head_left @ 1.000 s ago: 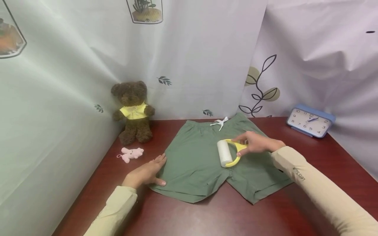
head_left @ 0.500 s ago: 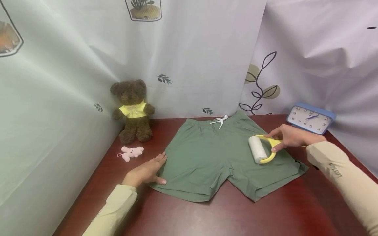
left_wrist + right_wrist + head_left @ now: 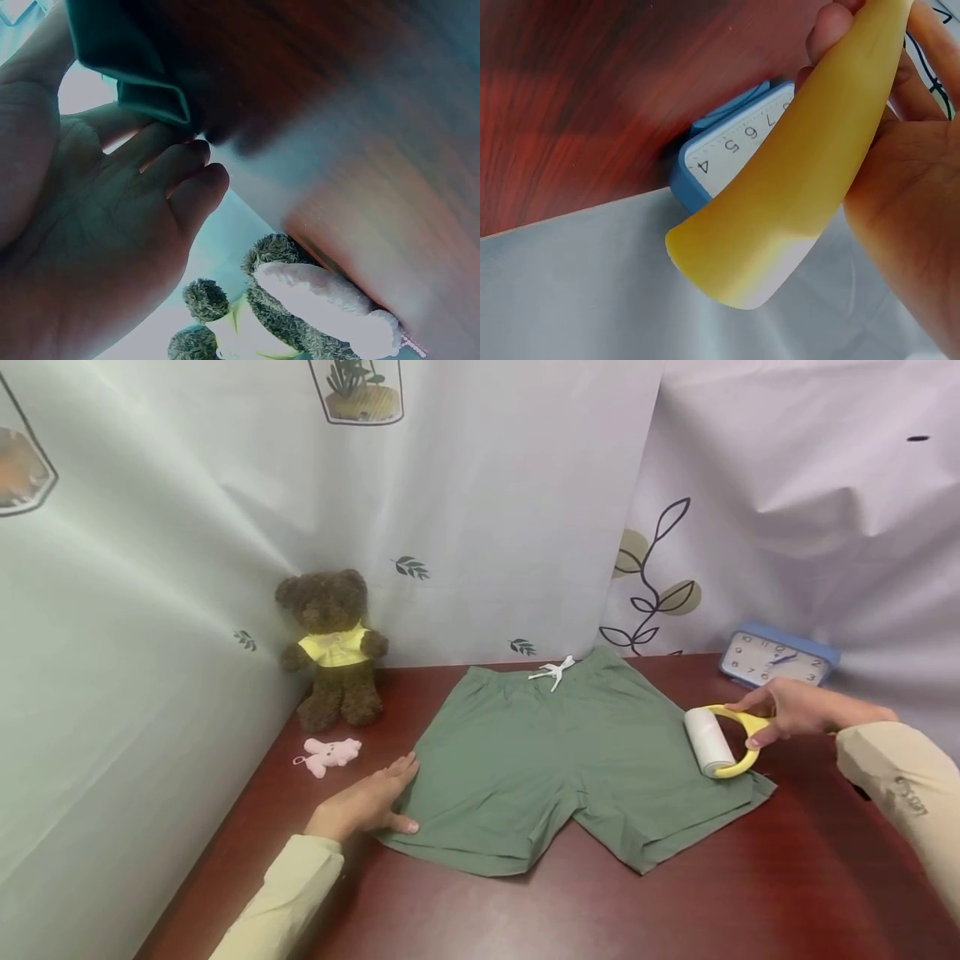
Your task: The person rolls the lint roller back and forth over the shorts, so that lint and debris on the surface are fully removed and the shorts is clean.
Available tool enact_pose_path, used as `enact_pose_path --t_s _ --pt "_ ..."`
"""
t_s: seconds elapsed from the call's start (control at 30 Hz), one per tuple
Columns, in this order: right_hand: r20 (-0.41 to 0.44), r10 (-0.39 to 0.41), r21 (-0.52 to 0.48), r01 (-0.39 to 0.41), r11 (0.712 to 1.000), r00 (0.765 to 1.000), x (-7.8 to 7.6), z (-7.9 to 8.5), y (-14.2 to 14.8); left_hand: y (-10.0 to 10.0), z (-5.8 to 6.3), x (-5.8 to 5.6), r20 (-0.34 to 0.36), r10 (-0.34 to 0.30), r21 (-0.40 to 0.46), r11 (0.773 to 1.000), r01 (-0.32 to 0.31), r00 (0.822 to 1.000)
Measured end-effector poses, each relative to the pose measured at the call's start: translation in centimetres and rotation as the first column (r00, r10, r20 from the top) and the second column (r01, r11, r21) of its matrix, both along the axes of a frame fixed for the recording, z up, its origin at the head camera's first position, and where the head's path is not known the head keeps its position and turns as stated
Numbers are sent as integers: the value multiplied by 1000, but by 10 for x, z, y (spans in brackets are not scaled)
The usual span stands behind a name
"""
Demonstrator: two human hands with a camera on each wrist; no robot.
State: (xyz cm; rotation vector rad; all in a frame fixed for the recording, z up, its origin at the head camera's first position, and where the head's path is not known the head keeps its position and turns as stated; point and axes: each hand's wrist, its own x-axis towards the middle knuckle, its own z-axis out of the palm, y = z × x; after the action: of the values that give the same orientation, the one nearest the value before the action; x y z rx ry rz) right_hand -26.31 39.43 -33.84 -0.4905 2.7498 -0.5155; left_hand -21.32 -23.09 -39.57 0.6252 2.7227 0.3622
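Green shorts (image 3: 510, 752) with a white drawstring lie spread on the dark red table. My left hand (image 3: 367, 802) rests with extended fingers on their left leg edge; the left wrist view shows the fingertips by the green hem. In my right hand (image 3: 798, 708) is a lint roller, gripped by its yellow handle (image 3: 780, 180). Its white roll (image 3: 708, 743) is at the outer edge of the right leg; whether it touches the cloth is hard to tell.
A brown teddy bear (image 3: 333, 652) in a yellow shirt sits at the back left. In front of it lies a small pink plush toy (image 3: 330, 755). Behind my right hand stands a blue clock (image 3: 780, 656). Printed white sheeting (image 3: 487, 527) encloses the table.
My right hand has moved the lint roller rightward, from the middle of the shorts to the right leg's outer edge. The left hand has stayed in place.
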Motion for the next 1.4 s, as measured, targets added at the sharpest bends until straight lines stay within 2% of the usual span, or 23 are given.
enact_pose_path --t_s 0.23,0.47,0.6,0.7,0.77,0.87,0.97,1.07,1.2,1.3,1.4 --pt "12 -20 28 19 999 1000 0 5 3 0 0 -1 -6 -16 0 1000 16 1000" --pt "-17 13 84 -12 996 1000 1 11 2 -4 1 -4 -12 -46 -18 999 46 999" --pt "-126 37 172 -15 985 991 6 22 -6 -7 1 -5 -17 -78 6 997 78 997" --pt "-223 33 204 13 979 974 10 39 -16 -10 3 -6 -27 -101 24 995 101 995" --pt "-271 40 212 18 977 962 11 54 -29 -12 4 -6 -22 -89 29 996 89 996" --pt "-299 67 173 -15 985 952 8 70 -63 -15 6 -9 -15 -76 16 997 77 997" --pt "-306 110 93 -85 992 946 3 68 -108 -16 6 -12 -6 -65 4 998 65 998" --pt "-290 179 0 -187 982 940 -3 48 -159 -15 5 -15 0 -70 2 998 70 998" --pt "-263 273 -82 -304 949 925 -5 14 -229 -14 5 -17 28 -94 -9 996 94 995" --pt "-243 329 -114 -364 924 912 0 -5 -278 -15 9 -19 50 -115 -18 993 116 992" --pt "-234 367 -113 -400 910 900 9 -16 -320 -16 16 -22 57 -138 -28 990 140 989"
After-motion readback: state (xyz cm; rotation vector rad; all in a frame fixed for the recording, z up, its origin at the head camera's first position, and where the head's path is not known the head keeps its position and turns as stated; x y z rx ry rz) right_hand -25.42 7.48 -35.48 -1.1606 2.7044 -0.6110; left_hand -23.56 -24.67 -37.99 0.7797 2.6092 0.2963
